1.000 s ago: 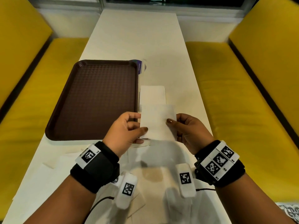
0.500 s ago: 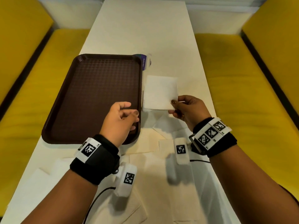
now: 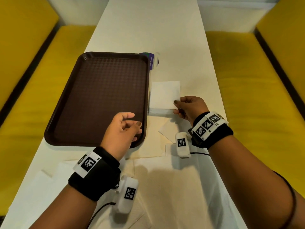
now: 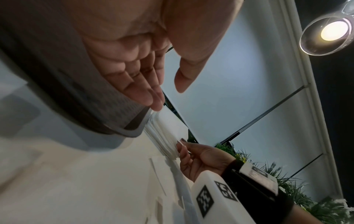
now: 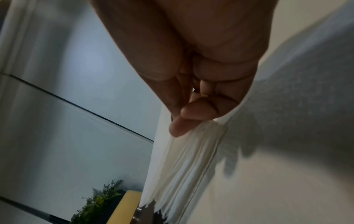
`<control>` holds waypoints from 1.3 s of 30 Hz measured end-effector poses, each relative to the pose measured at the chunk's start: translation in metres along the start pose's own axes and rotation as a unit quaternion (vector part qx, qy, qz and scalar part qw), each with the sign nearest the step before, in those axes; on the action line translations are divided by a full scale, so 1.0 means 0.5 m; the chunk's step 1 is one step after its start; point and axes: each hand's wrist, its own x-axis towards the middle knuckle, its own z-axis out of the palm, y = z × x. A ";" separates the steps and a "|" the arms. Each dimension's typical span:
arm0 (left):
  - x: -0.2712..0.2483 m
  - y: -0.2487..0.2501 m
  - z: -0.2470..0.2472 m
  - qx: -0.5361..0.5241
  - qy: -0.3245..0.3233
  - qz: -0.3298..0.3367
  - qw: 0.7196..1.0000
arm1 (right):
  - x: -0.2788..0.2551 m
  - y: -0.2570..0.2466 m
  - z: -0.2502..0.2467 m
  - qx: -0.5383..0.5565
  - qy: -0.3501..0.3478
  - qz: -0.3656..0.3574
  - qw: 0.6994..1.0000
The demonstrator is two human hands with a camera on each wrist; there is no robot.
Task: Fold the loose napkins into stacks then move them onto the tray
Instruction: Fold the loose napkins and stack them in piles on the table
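A brown tray (image 3: pixel 99 96) lies on the left of the white table (image 3: pixel 165 30), with nothing on it. Right of the tray sits a stack of folded white napkins (image 3: pixel 165 95). My right hand (image 3: pixel 177 104) pinches the near right corner of the top folded napkin, which lies flat on the stack; the right wrist view shows the thumb (image 5: pixel 182 122) on the stack (image 5: pixel 187 163) at that corner. My left hand (image 3: pixel 132 124) hovers over the tray's near right corner, fingers loosely curled and holding nothing. Loose unfolded napkins (image 3: pixel 168 131) lie nearer me.
More loose napkins (image 3: pixel 41 184) cover the near end of the table under my forearms. A purple and white packet (image 3: pixel 152 61) sits behind the tray's far right corner. Yellow benches (image 3: pixel 255 104) run along both sides of the table.
Both hands held a folded napkin a second ago. The left hand let go and drew back over the tray; the right hand carried the napkin forward onto the stack.
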 end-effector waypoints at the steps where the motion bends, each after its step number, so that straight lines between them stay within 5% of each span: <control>1: -0.002 -0.001 0.000 0.001 0.000 0.000 1.000 | 0.006 0.002 0.000 -0.022 0.006 -0.004 1.000; 10: -0.021 0.004 0.007 0.015 -0.019 -0.002 1.000 | 0.000 0.003 -0.027 -0.217 0.076 -0.047 0.972; 16: -0.055 -0.021 0.032 0.116 -0.073 0.029 0.990 | -0.138 0.011 -0.103 -0.281 0.018 -0.083 0.956; 24: -0.124 -0.073 0.095 0.314 -0.159 0.094 0.931 | -0.295 0.130 -0.189 -0.373 -0.029 -0.043 0.926; 31: -0.154 -0.103 0.104 0.472 -0.214 0.124 0.846 | -0.335 0.190 -0.182 -0.421 0.002 -0.042 0.906; 39: -0.159 -0.119 0.104 0.456 -0.198 0.126 0.859 | -0.349 0.189 -0.142 -0.405 0.009 -0.012 0.914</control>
